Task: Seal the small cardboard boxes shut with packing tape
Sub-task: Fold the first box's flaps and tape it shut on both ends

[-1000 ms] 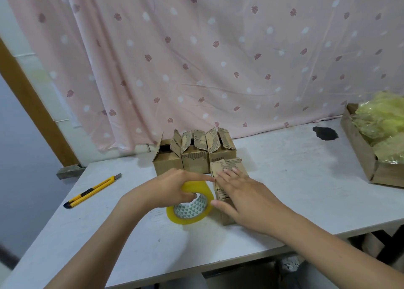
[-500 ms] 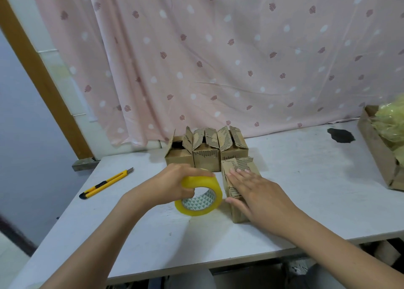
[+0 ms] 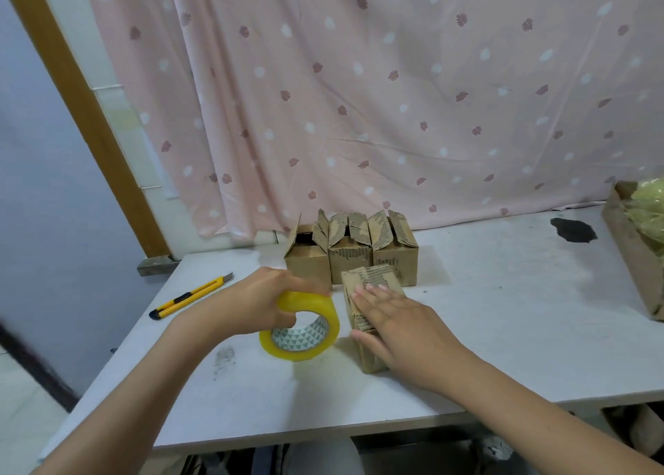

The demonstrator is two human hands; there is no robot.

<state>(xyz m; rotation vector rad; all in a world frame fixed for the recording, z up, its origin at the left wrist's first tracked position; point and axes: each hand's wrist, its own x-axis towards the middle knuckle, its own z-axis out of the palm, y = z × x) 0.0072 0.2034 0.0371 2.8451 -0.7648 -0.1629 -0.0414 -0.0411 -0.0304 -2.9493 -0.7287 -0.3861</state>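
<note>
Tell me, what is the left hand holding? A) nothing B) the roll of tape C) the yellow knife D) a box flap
B: the left hand has its fingers curled round the yellow roll of tape, while the yellow knife lies apart on the table.

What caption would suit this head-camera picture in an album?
Left hand grips a yellow tape roll while the right hand presses a small box closed, three open boxes behind.
</note>
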